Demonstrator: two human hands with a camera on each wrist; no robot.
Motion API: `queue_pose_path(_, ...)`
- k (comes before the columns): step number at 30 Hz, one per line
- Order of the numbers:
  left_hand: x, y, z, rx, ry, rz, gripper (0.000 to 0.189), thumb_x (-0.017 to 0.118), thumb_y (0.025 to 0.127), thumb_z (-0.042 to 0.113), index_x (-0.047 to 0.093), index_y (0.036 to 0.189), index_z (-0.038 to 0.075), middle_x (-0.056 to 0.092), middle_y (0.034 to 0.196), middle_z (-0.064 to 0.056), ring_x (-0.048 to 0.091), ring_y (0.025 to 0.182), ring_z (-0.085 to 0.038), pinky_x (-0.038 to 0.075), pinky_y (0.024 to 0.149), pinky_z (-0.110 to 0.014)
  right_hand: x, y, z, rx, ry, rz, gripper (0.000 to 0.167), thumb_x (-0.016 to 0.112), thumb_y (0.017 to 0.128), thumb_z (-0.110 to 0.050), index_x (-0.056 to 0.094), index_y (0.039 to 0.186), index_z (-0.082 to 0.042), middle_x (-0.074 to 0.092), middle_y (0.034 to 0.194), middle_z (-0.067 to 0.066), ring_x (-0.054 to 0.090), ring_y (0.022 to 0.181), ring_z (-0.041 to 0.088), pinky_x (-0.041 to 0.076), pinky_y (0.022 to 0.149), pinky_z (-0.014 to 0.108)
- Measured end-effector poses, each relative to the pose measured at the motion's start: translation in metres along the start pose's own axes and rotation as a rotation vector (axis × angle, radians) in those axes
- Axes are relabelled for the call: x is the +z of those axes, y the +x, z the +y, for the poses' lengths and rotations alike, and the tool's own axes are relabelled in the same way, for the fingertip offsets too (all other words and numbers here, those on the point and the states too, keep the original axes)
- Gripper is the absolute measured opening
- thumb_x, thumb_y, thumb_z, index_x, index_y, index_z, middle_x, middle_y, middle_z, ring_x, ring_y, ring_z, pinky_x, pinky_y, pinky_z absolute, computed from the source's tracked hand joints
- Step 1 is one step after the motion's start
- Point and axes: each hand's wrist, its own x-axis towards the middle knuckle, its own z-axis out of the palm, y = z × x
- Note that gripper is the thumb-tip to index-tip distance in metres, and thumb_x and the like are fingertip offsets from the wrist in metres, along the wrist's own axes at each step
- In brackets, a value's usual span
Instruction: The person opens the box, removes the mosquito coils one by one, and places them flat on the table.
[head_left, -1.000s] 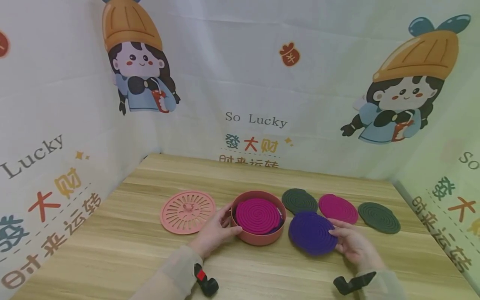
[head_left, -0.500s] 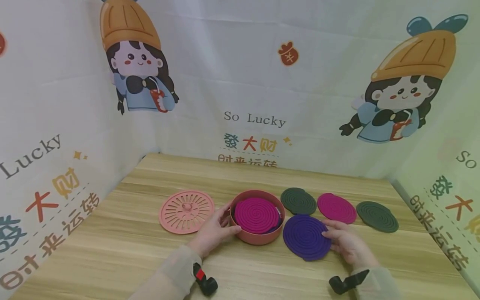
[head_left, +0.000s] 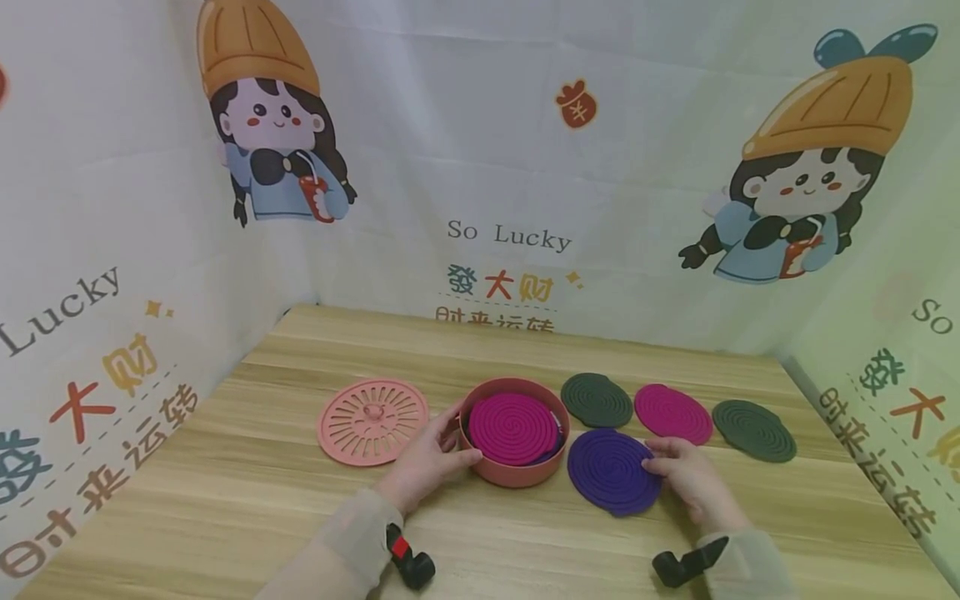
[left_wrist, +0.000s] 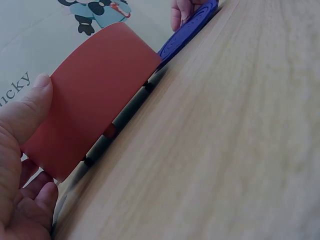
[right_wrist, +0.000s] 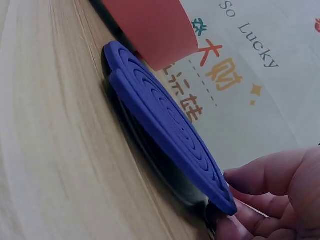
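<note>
My left hand point(head_left: 423, 462) grips the left side of a round, reddish-pink tin point(head_left: 517, 477), its thumb on the outer wall. A magenta spiral mosquito coil point(head_left: 514, 428) lies in the tin, with a bit of purple showing under its right edge. To the right, my right hand point(head_left: 693, 483) pinches the edge of a purple mosquito coil point(head_left: 615, 472) between thumb and fingers. In the right wrist view the purple coil point(right_wrist: 167, 122) sits tilted close over the table, a dark shadow under it. From the left wrist view, small feet show beneath the tin point(left_wrist: 97, 95).
A pink slotted lid point(head_left: 375, 446) with a knob lies left of the tin. Behind the purple coil lie a green coil point(head_left: 597, 400), a magenta coil point(head_left: 673, 414) and another green coil point(head_left: 753, 431). A printed cloth point(head_left: 405, 125) hangs round the wooden table point(head_left: 525, 550).
The purple coil has come down toward the table and slightly left, no longer overlapping the coils behind it. My right hand moved with it; the left hand and tin stayed put.
</note>
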Motion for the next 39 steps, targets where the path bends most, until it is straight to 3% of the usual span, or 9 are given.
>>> queue_pose_path(9, 0.0003, 0.0005, 0.0020, 0.001, -0.033, -0.001, 0.082, 0.077, 0.082, 0.012, 0.031, 0.151, 0.010, 0.036, 0.150, -0.017, 0.035, 0.138, -0.031, 0.032, 0.113, -0.039, 0.0002, -0.0013, -0.0007, -0.008, -0.024, 0.016, 0.047, 0.059, 0.086, 0.003, 0.044, 0.127, 0.020, 0.057, 0.118, 0.030, 0.056, 0.095, 0.013, 0.047, 0.073, 0.020)
queue_pose_path(16, 0.0007, 0.0000, 0.0016, 0.003, -0.036, 0.001, 0.083, 0.078, 0.081, 0.016, 0.032, 0.151, 0.012, 0.036, 0.150, -0.016, 0.035, 0.137, -0.029, 0.034, 0.111, -0.035, 0.0013, -0.0023, -0.0017, -0.004, -0.011, 0.009, 0.047, 0.058, 0.088, 0.003, 0.042, 0.129, 0.020, 0.053, 0.122, 0.034, 0.058, 0.094, 0.013, 0.051, 0.071, 0.021)
queue_pose_path(27, 0.0001, 0.0010, 0.0000, 0.006, -0.015, -0.009, 0.087, 0.080, 0.080, 0.020, 0.030, 0.152, 0.013, 0.035, 0.151, -0.013, 0.035, 0.138, -0.027, 0.034, 0.111, -0.032, 0.0035, -0.0045, -0.0032, -0.014, -0.024, 0.007, 0.047, 0.056, 0.089, 0.002, 0.041, 0.130, 0.020, 0.050, 0.125, 0.036, 0.058, 0.100, 0.022, 0.052, 0.074, 0.021)
queue_pose_path(32, -0.0003, 0.0020, -0.0031, 0.028, -0.028, -0.009, 0.085, 0.079, 0.081, 0.018, 0.031, 0.151, 0.013, 0.037, 0.151, -0.013, 0.035, 0.138, -0.027, 0.032, 0.112, -0.033, 0.0037, -0.0051, -0.0035, -0.003, -0.022, 0.009, 0.046, 0.055, 0.091, 0.000, 0.042, 0.131, 0.017, 0.050, 0.126, 0.034, 0.058, 0.101, 0.022, 0.050, 0.075, 0.023)
queue_pose_path(39, 0.0005, -0.0008, 0.0011, 0.009, -0.020, 0.004, 0.082, 0.077, 0.082, 0.012, 0.032, 0.151, 0.010, 0.037, 0.150, -0.016, 0.034, 0.138, -0.030, 0.031, 0.114, -0.038, 0.0039, -0.0060, -0.0034, -0.010, -0.020, 0.008, 0.044, 0.054, 0.091, 0.000, 0.042, 0.130, 0.018, 0.051, 0.125, 0.034, 0.057, 0.104, 0.024, 0.049, 0.075, 0.021)
